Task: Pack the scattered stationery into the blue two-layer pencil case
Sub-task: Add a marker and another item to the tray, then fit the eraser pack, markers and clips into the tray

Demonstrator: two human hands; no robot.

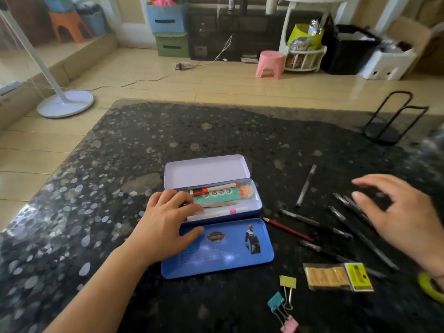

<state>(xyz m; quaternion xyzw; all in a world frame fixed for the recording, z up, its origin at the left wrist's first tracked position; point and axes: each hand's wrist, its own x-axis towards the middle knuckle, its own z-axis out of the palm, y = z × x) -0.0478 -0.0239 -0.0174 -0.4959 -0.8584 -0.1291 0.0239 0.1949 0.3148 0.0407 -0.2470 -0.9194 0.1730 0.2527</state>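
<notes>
Blue pencil case [217,251] open, markers [213,189] inside; dark pens [314,222], red pencil [288,229], binder clips [286,301] scattered right.

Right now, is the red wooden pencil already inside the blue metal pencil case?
No, the red wooden pencil lies on the dark speckled table, to the right of the blue metal pencil case.

The left hand [165,219] covers the near left end of the blue pencil case [260,203], hiding the ends of the white marker [216,213] and the metal blade [221,204] under its fingers. The right hand [406,212] is motion-blurred and cut off by the right edge; black pens [346,221] pass under its fingers. Below its wrist, a yellow-green tape roll [430,288] is partly cropped. The print on the eraser pack [338,277] is too small to read.
</notes>
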